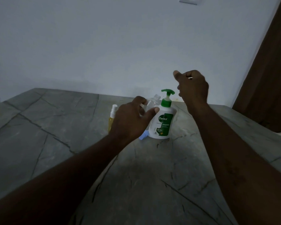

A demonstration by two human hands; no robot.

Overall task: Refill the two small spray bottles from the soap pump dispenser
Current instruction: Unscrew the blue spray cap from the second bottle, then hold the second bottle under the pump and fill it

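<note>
on the grey stone counter (58, 127), the left hand (130, 120) is gripping an uncapped clear spray bottle (150, 103), tilting it toward the soap pump dispenser (162, 120). the right hand (193, 86) is hovering loosely curled above the pump; pressing seemingly comes next, with the bottle's mouth under the nozzle. a yellow-filled spray bottle (112, 118) is standing beside.

clear uncapped bottle (151, 103) tilted – beside upright dettol pump (162, 120); yellow bottle (112, 118) left

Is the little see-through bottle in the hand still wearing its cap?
No, the clear bottle held in the left hand shows a bare open neck, tilted toward the green pump.
</note>
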